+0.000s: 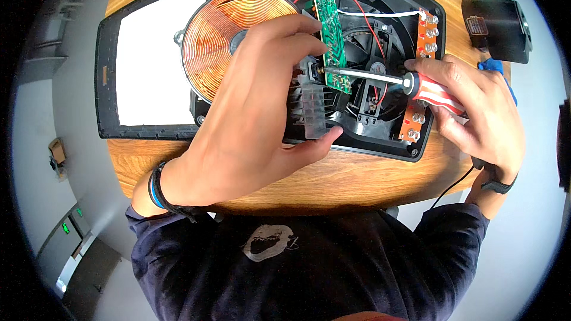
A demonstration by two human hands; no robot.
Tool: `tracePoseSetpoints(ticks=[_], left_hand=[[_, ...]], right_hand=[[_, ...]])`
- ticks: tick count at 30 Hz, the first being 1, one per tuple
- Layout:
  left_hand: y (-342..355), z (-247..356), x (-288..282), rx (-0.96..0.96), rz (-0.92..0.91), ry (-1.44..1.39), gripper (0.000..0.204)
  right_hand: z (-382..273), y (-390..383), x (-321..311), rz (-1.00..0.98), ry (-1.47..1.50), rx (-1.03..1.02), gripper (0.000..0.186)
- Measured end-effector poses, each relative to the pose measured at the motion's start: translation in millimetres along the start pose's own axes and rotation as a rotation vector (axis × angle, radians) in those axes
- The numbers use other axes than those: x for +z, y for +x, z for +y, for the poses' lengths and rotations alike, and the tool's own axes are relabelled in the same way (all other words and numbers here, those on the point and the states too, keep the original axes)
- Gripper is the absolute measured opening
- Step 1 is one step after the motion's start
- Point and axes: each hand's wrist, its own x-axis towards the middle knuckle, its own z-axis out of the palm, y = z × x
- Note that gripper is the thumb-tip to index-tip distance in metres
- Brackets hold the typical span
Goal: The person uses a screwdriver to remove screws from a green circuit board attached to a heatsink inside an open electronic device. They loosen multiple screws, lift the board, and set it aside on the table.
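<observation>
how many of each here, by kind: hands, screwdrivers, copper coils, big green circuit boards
Hands: 2 (left hand, right hand)
Screwdriver: 1
Copper coil: 1
Big green circuit board: 1
Total: 5

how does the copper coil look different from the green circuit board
The copper coil is round, while the green circuit board is long and narrow in this view. The coil shows fine rings; the board shows traces and solder points. The coil lies face up; the board stands tilted. Both are close to the left hand.
</observation>
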Motion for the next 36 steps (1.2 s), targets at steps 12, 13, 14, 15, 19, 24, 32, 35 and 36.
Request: tracePoseSetpoints(ticks=[12,13,14,15,19,24,32,35,36], left_hand=[[-1,1,-2,-0.003,0.045,0.081,0.087],[0,2,-3,-0.005,0.041,0.097,0.084],[0,3,-4,-0.011,0.035,0.108,0.082],[1,3,-5,-0.016,0.029,0.118,0.080],[1,5,-7,-0.014,0.024,0.110,0.077],[2,7,-11,-0.025,0.007,0.101,0.077],[2,7,-8,-0.051,0.026,0.061,0.080],[1,6,-5,-0.059,0.028,0.061,0.081],[0,6,-5,-0.057,0.024,0.070,0.081]], right_hand=[[-8,13,0,0.006,-0.018,0.033,0.052],[-8,14,0,0.000,-0.014,0.040,0.052],[-8,14,-1,-0.002,-0.014,0.043,0.051],[-9,14,-2,-0.004,-0.015,0.046,0.051],[-8,13,-2,0.010,-0.029,0.032,0.049],[-7,12,-3,-0.001,-0.032,0.042,0.049],[-5,12,0,0.022,-0.029,0.033,0.047],[-5,13,0,0.034,-0.040,0.023,0.046],[-5,13,0,0.039,-0.050,0.018,0.046]])
